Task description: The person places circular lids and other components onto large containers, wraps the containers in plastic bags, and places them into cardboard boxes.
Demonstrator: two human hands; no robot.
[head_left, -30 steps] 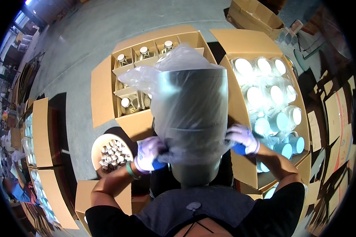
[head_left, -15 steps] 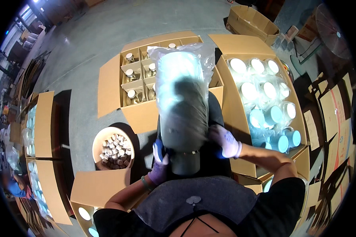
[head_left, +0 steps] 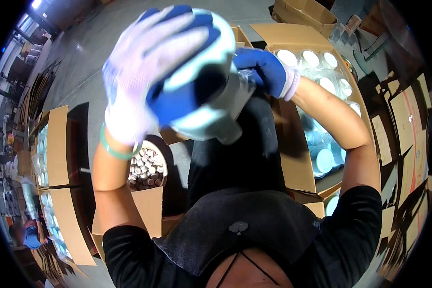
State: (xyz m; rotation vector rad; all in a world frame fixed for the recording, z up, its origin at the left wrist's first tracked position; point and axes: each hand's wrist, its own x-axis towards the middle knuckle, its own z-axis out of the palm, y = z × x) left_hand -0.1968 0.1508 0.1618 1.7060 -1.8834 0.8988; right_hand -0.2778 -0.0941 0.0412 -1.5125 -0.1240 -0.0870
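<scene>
My left hand point(head_left: 149, 67), in a white-and-blue glove, is raised close to the camera, its fingers curled round a pale teal cylinder point(head_left: 204, 122) that is blurred and partly hidden by the glove. My right hand point(head_left: 266, 72), gloved alike, is just behind and right of it, fingers bent onto crumpled clear plastic around the cylinder. Below them are my dark-clad legs point(head_left: 230, 168). To the right, an open carton point(head_left: 295, 168) holds several wrapped containers with white and teal lids. A round tub point(head_left: 164, 165) of small white-and-brown caps sits behind my left forearm.
Open cartons point(head_left: 57, 144) of wrapped containers stand at the left, with a co-worker point(head_left: 31, 237) beside them. Flattened cardboard point(head_left: 403, 134) leans along the right. A large empty-looking box point(head_left: 302, 14) lies at the back, near a fan stand point(head_left: 365, 57).
The wrapped cylinder, earlier upright over my lap, has been lifted and tilted toward the upper left. Both hands have risen with it, my left hand now up over it.
</scene>
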